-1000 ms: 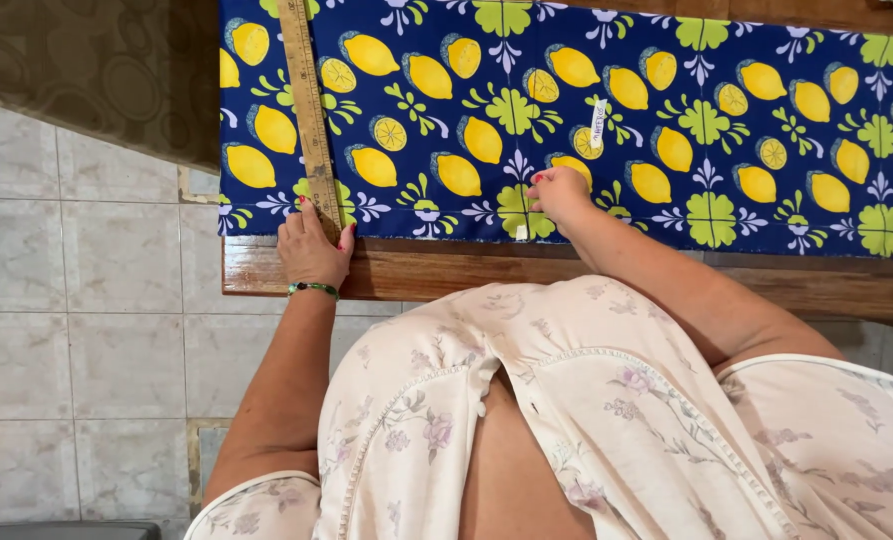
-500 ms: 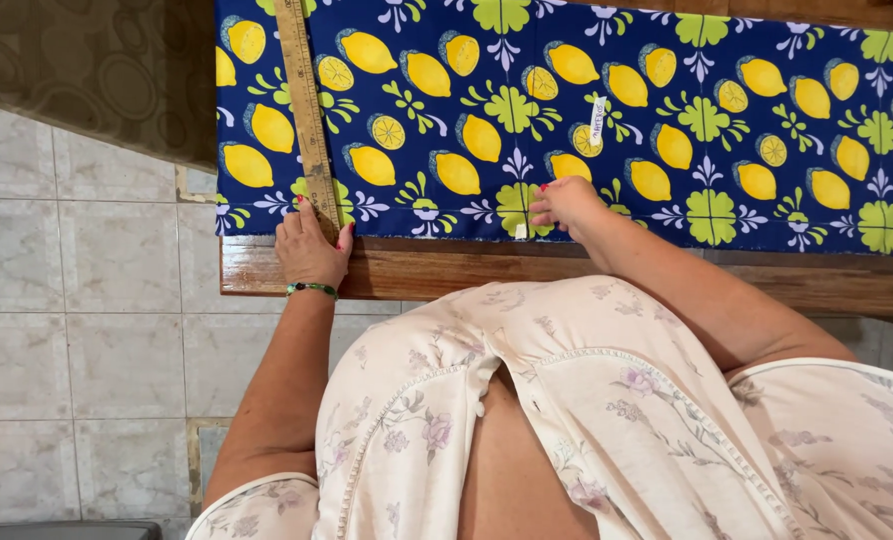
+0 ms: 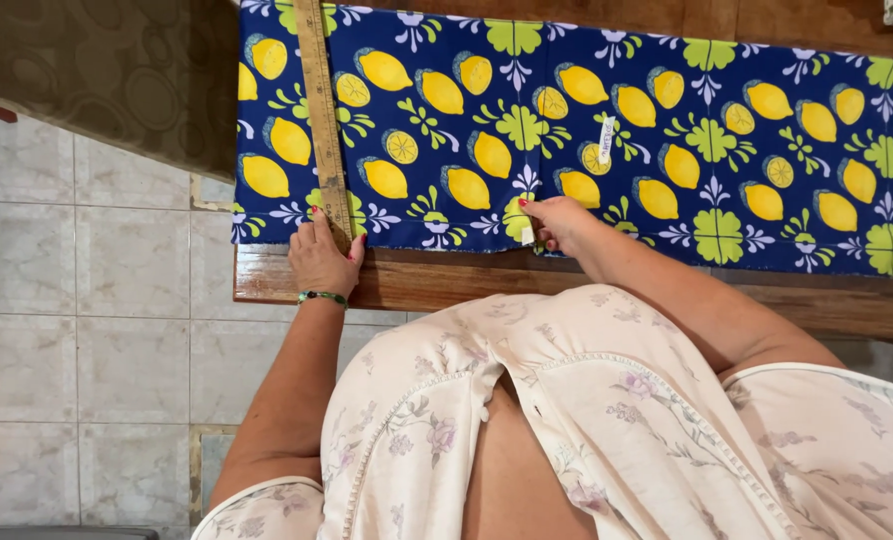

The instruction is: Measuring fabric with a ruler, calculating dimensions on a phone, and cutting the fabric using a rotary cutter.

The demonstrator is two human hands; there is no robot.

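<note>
A dark blue cloth (image 3: 607, 70) printed with yellow lemons and green leaves lies spread on a wooden table (image 3: 437, 282). A long wooden ruler (image 3: 322, 110) runs across the cloth near its left end. My left hand (image 3: 324, 262) presses down on the ruler's near end at the cloth's front edge. My right hand (image 3: 557, 222) pinches a small white piece of chalk (image 3: 528, 235) against the cloth's front edge, to the right of the ruler. A second small white piece (image 3: 606, 138) lies on the cloth farther back.
The table's front edge runs just in front of my body. A pale tiled floor (image 3: 87, 330) shows at the left. A brown patterned fabric (image 3: 117, 70) hangs at the upper left beside the cloth.
My right hand has drawn slightly back toward the cloth's front edge. The left hand and the ruler have stayed in place.
</note>
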